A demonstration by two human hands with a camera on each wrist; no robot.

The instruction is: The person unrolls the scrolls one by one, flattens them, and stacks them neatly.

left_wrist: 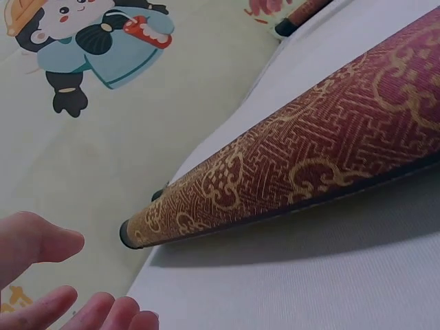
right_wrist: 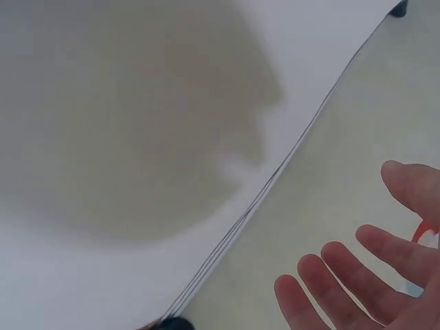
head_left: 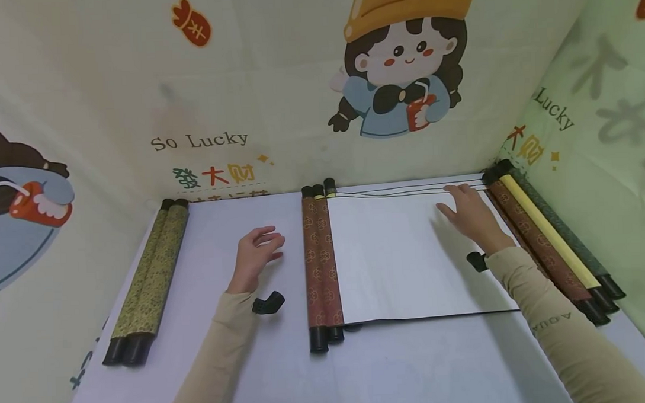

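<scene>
- The right sleeve (head_left: pixel 567 329) crosses the sheet (head_left: pixel 410 258) at its right end; a low sweep could drag the paper or nudge the right red roll (head_left: pixel 526 221).
- The right hand (head_left: pixel 472 214) is near the sheet's far edge, fingers loose and gripping nothing; pressing there could crease the paper.
- The left hand (head_left: pixel 255 257), also holding nothing, hangs left of the left red rolls (head_left: pixel 315 273). Being round, these could roll if knocked, slackening the sheet lying between both ends.
- Beneath is a white table (head_left: pixel 392 371), green rolls (head_left: pixel 162 266) at its left.
- Cartoon-printed cloth (head_left: pixel 286 78) encloses it behind and at both sides.
</scene>
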